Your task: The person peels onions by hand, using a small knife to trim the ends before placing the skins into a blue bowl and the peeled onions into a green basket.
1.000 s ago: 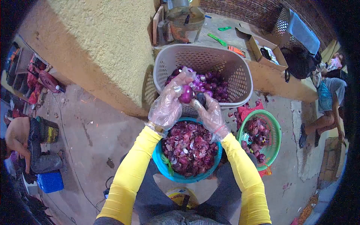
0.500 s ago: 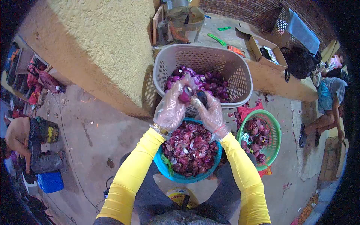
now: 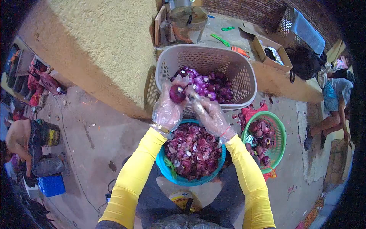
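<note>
My left hand, in a clear plastic glove, is closed around a red onion. The onion's dark purple skin faces up, with a small pale spot on top. Close beside it on the right, my gloved right hand is closed, its thumb and fingertips pinched together near the onion. What the right hand grips is too small and blurred to name. Both hands are over the near rim of a grey perforated basket that holds shiny peeled red onions. Below them, a blue basin is full of onion skins.
To the right, a green colander holds unpeeled onions beside red netting. A low ledge behind carries a cardboard box and green-handled tools. A yellow wall stands left. One person sits left, another right.
My left hand has turned the onion and shifted it slightly left. My right hand has drawn back a little from it, and the dark object seen at its fingers is out of sight.
</note>
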Demonstrator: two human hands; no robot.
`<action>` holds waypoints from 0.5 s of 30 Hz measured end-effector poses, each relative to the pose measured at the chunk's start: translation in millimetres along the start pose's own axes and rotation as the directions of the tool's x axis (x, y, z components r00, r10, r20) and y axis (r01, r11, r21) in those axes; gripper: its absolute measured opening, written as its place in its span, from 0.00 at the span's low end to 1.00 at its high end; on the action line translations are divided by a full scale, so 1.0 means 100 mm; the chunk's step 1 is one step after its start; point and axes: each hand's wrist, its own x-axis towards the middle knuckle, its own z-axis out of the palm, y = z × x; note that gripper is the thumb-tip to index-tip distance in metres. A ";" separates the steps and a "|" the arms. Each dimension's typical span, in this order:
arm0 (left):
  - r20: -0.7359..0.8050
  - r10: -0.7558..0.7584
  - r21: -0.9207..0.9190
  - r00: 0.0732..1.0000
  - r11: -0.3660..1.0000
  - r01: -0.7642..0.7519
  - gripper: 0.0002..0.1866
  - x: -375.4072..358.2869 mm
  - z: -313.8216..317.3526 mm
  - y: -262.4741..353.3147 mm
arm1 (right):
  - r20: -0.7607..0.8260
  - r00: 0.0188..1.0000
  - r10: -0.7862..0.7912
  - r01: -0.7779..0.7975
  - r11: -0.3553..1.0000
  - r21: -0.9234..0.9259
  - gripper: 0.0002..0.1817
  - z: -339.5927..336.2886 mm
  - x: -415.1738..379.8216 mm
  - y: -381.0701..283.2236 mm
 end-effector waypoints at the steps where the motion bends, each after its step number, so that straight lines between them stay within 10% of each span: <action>1: 0.000 0.000 0.001 1.000 1.000 0.000 0.13 -0.02 0.02 0.03 | 0.000 1.000 0.000 0.000 1.000 0.001 0.28 0.00 -0.01 -0.06; 4: -0.008 -0.043 -0.069 0.999 0.997 0.042 0.15 -0.02 0.06 0.07 | -0.001 0.978 0.207 -0.207 0.978 0.038 0.28 0.02 -0.01 -0.17; 7: -0.086 -0.093 0.003 0.992 0.996 0.094 0.19 0.04 0.04 0.02 | -0.061 0.993 0.097 -0.099 0.995 -0.031 0.29 0.07 -0.01 -0.09; 9: -0.022 -0.283 -0.473 0.959 0.848 0.239 0.22 0.06 0.06 0.03 | -0.097 0.993 -0.071 0.060 0.991 -0.117 0.30 0.09 0.00 -0.01; 15: -0.007 -0.258 -0.472 0.966 0.853 0.224 0.32 0.03 0.19 0.22 | -0.033 0.999 0.003 -0.003 1.000 -0.015 0.29 0.07 0.01 -0.02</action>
